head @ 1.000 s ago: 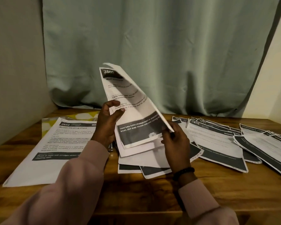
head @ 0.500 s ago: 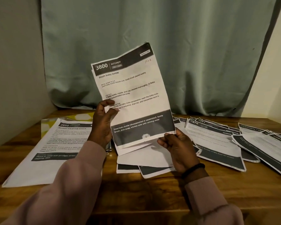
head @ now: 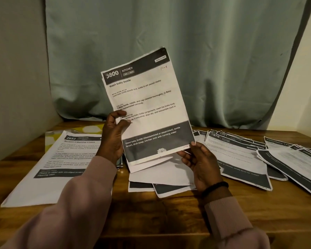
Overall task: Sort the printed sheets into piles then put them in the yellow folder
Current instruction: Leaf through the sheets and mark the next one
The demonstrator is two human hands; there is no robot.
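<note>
Above the table [head: 151, 218], head view: sheet [head: 147, 108] held upright in both hands, printed face to the camera, now flat and fully readable where a second ago it was curled and half turned away. Reads "3800 KITCHEN, Wash baby bottle", so probably being checked for its pile. Long axis near vertical, header end up and leaning slightly right, dark footer down.

Left hand [head: 113, 139] pinching the left edge, thumb on the front. Right hand [head: 199, 164] pinching the lower right corner, with further sheets apparently behind.

Below, loose sheets [head: 162, 178]; pile [head: 61, 159] at left over the yellow folder [head: 90, 129]; fanned piles [head: 241, 159] at right. Sorting clearly unfinished, nothing in the folder yet.
</note>
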